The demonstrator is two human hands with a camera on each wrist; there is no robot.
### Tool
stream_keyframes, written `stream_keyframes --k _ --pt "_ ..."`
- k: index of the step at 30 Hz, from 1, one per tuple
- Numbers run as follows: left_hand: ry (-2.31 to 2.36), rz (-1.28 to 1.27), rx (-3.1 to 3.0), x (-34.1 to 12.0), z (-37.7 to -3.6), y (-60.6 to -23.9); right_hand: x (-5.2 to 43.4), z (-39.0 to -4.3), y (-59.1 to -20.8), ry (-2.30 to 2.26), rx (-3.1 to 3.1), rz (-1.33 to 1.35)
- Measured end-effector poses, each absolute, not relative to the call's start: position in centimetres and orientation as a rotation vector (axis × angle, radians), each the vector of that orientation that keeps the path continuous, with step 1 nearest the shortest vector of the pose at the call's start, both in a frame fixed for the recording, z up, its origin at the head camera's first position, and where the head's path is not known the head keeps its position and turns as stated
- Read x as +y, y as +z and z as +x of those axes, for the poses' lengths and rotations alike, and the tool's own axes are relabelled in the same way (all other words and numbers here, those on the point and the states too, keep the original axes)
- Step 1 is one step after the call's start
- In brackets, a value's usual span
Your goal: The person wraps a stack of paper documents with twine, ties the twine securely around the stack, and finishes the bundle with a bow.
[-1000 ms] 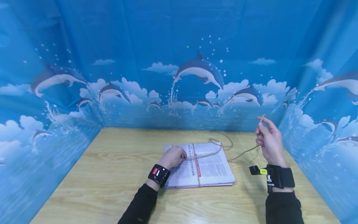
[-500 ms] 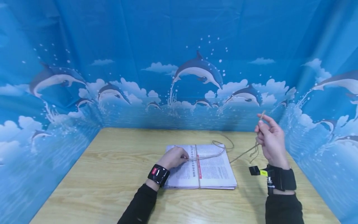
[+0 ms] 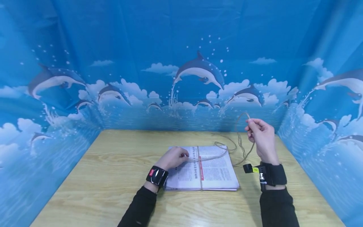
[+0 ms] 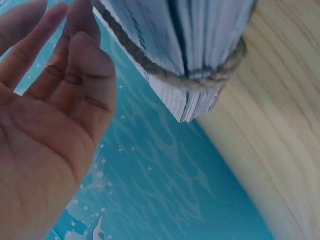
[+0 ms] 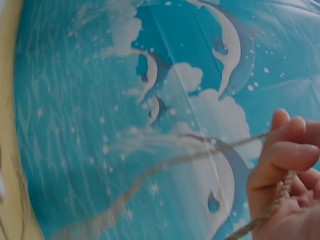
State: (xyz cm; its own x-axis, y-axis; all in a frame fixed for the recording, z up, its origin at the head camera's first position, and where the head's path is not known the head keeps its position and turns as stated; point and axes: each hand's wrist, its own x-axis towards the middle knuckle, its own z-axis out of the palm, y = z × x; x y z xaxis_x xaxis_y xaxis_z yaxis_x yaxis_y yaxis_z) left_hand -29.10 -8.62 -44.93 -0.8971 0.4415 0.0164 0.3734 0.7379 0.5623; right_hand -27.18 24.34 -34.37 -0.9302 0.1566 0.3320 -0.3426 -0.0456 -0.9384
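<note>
A flat stack of newspapers (image 3: 218, 170) lies on the table, with brown twine (image 3: 202, 183) running around it front to back and another strand crossing sideways. My left hand (image 3: 171, 159) rests over the stack's left part, fingers loosely bent, thumb and fingertips right beside the crossing strand. In the left wrist view, that hand (image 4: 55, 105) shows its palm, and the twine (image 4: 150, 65) wraps the stack's end (image 4: 200, 45). Raised right of the stack, my right hand (image 3: 262, 135) pinches the twine between thumb and fingers. A length arcs above the fingertips and hangs down to a frayed end (image 3: 242, 149).
Loose loops of twine (image 3: 233, 145) trail off the stack's back right corner. A wood-grain table (image 3: 122, 176) lies beneath everything. Blue dolphin-print curtains (image 3: 136, 63) enclose its back and both sides.
My right hand has moved left and turned inward, so the twine's free end now arcs over and hangs down. The left hand has shifted slightly left, its fingertips loosened from the crossing strand.
</note>
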Motion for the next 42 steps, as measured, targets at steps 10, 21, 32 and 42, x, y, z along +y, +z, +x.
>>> stream_keyframes --k 10,21,32,42 --pt "0.859 0.687 2.863 -9.1 -28.9 -44.4 21.0 -29.6 -31.8 2.03 -1.936 0.337" --pt "0.847 0.646 2.894 -10.0 -28.9 -43.7 17.3 -31.0 -29.2 1.996 -2.075 0.503" --pt "1.28 0.43 3.27 -10.7 -29.1 -42.6 13.0 -32.7 -32.7 1.725 -2.492 0.715" --pt "1.683 0.681 3.124 -10.6 -29.1 -42.0 10.4 -33.1 -35.5 1.209 -2.743 1.16"
